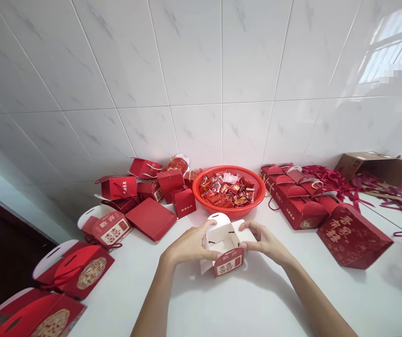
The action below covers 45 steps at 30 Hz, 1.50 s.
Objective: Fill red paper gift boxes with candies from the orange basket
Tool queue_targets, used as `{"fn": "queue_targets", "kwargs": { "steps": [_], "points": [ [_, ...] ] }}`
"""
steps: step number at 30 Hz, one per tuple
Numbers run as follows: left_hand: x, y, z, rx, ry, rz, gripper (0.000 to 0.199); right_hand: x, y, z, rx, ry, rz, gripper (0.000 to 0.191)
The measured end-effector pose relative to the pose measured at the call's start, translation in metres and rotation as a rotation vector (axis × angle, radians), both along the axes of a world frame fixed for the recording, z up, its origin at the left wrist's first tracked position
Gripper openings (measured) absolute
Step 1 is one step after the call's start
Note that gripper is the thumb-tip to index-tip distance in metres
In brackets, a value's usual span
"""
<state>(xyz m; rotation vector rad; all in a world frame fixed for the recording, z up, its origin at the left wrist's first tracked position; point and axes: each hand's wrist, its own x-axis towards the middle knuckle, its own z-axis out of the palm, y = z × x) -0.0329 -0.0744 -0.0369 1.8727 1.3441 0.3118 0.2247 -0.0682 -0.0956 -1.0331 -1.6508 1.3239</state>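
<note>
A small red box (229, 263) with a white inside stands with its top flaps open on the white table, near the middle of the view. At its left side, my left hand (194, 242) grips the box between thumb and fingers. My right hand (264, 241) pinches the white flap on the right side. Two dark cord ends show inside the box. Just behind it sits a red plastic basket (229, 213) holding several wrapped candies (223, 189).
Several red gift boxes (151, 219) lie at the left, more red boxes (294, 199) at the right. Dark red ribbons (330, 180) and a cardboard box (393, 166) are at the far right. A tiled wall (201, 70) stands behind the table (229, 311).
</note>
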Motion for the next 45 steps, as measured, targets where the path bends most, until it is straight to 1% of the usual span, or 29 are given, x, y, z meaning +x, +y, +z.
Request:
{"fn": "queue_targets", "kwargs": {
  "steps": [2,4,6,8,9,11,13,14,15,16,17,19,21,23,25,28,32,37,39,41,42,44,45],
  "points": [
    [-0.004,0.002,-0.001,-0.031,-0.053,0.011,0.103,-0.001,0.003,0.0,-0.053,0.048,0.07,0.045],
    [-0.006,0.003,-0.003,-0.049,-0.094,-0.007,0.106,0.0,0.008,0.003,-0.032,0.035,0.108,0.041],
    [-0.008,0.005,-0.004,-0.066,-0.104,-0.024,0.11,0.004,0.015,0.012,0.086,-0.065,0.09,0.04],
    [-0.01,0.007,-0.006,-0.069,-0.109,-0.023,0.11,0.008,0.026,0.027,0.228,-0.164,0.021,0.04],
    [-0.011,0.008,-0.008,-0.067,-0.124,-0.021,0.106,0.009,0.032,0.035,0.292,-0.193,-0.02,0.039],
    [-0.011,0.01,-0.011,-0.046,-0.185,-0.013,0.088,0.008,0.048,0.051,0.396,-0.217,-0.079,0.035],
    [-0.011,0.013,-0.014,-0.006,-0.28,0.031,0.069,0.0,0.069,0.061,0.454,-0.268,-0.077,0.028],
    [-0.01,0.015,-0.015,0.02,-0.339,0.066,0.062,-0.006,0.081,0.064,0.457,-0.322,-0.06,0.023],
    [-0.01,0.016,-0.016,0.051,-0.404,0.106,0.056,-0.013,0.092,0.065,0.443,-0.414,-0.044,0.019],
    [-0.009,0.018,-0.017,0.088,-0.475,0.146,0.05,-0.021,0.104,0.065,0.407,-0.533,-0.026,0.019],
    [-0.009,0.02,-0.018,0.129,-0.547,0.184,0.044,-0.029,0.115,0.063,0.377,-0.594,-0.013,0.027],
    [-0.01,0.025,-0.02,0.212,-0.67,0.251,0.037,-0.044,0.132,0.057,0.329,-0.681,0.014,0.049],
    [-0.012,0.03,-0.024,0.267,-0.747,0.304,0.033,-0.056,0.144,0.05,0.285,-0.734,0.046,0.06],
    [-0.014,0.035,-0.029,0.277,-0.773,0.332,0.031,-0.064,0.15,0.043,0.237,-0.781,0.073,0.059],
    [-0.016,0.039,-0.034,0.268,-0.778,0.347,0.03,-0.065,0.153,0.037,0.203,-0.799,0.085,0.053],
    [-0.016,0.042,-0.04,0.248,-0.78,0.363,0.03,-0.061,0.155,0.031,0.19,-0.753,0.072,0.043],
    [-0.014,0.042,-0.042,0.231,-0.764,0.359,0.03,-0.052,0.156,0.03,0.183,-0.582,0.028,0.036],
    [-0.008,0.041,-0.041,0.209,-0.772,0.358,0.033,-0.048,0.15,0.033,0.179,-0.297,-0.073,0.046],
    [-0.005,0.04,-0.041,0.207,-0.782,0.363,0.036,-0.047,0.144,0.035,0.175,-0.214,-0.09,0.049],
    [-0.002,0.039,-0.04,0.189,-0.808,0.372,0.041,-0.047,0.136,0.038,0.172,-0.117,-0.051,0.051],
    [-0.001,0.039,-0.04,0.164,-0.833,0.377,0.045,-0.046,0.131,0.04,0.177,-0.056,0.0,0.051],
    [0.002,0.039,-0.041,0.09,-0.903,0.386,0.055,-0.046,0.121,0.046,0.209,0.043,0.151,0.049],
    [0.003,0.04,-0.042,0.047,-0.937,0.391,0.059,-0.046,0.117,0.049,0.239,0.068,0.23,0.045]
  ]
}}
